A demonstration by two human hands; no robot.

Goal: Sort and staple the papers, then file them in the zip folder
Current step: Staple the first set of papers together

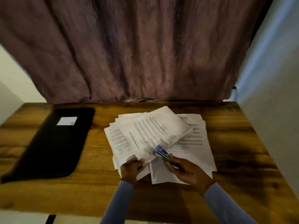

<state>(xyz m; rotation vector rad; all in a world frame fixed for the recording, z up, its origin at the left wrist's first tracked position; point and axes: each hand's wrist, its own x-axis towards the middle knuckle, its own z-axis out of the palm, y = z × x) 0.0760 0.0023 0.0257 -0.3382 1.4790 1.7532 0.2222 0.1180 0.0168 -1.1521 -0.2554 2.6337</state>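
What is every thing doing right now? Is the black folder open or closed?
Folder: closed as far as shows, flat on the table, apart from the papers.
Stapler: held in the right hand, its front at a corner of the lifted sheets.
Lifted sheets: held up by the left hand.
Paper pile: loose, spread, flat on the table.
Curtain: drawn, hanging behind the table.

Both hands [132, 167] [186, 171] forward, fingers curled.

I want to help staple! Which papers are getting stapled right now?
The tilted top bundle, lifted above the flat sheets. The left hand holds its near edge while the right hand closes the blue stapler on its corner.
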